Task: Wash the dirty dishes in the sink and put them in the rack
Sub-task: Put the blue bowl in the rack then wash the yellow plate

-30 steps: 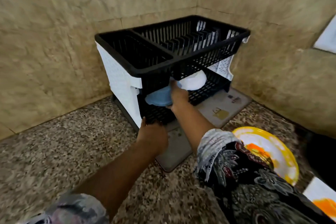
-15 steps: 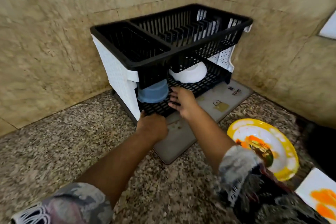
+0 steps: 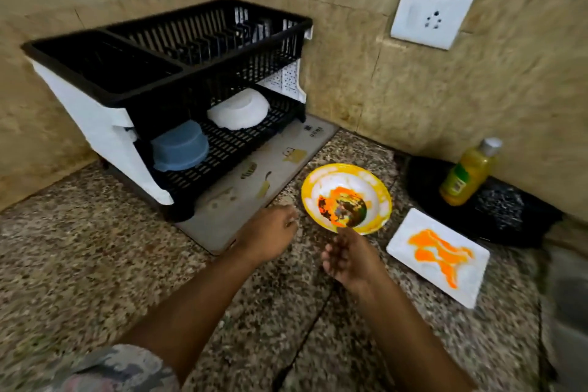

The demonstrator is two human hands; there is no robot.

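Both hands hold nothing: the left hand [image 3: 270, 232] loosely curled, the right hand [image 3: 350, 259] relaxed beside the dirty yellow bowl [image 3: 346, 199] (orange-smeared) on the desk [image 3: 95, 264].

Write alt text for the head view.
Two bare hands, left and right, reach toward a sauce-smeared yellow bowl on a granite counter. Behind, a black rack holds a blue container and white bowl; a stained white plate lies right.
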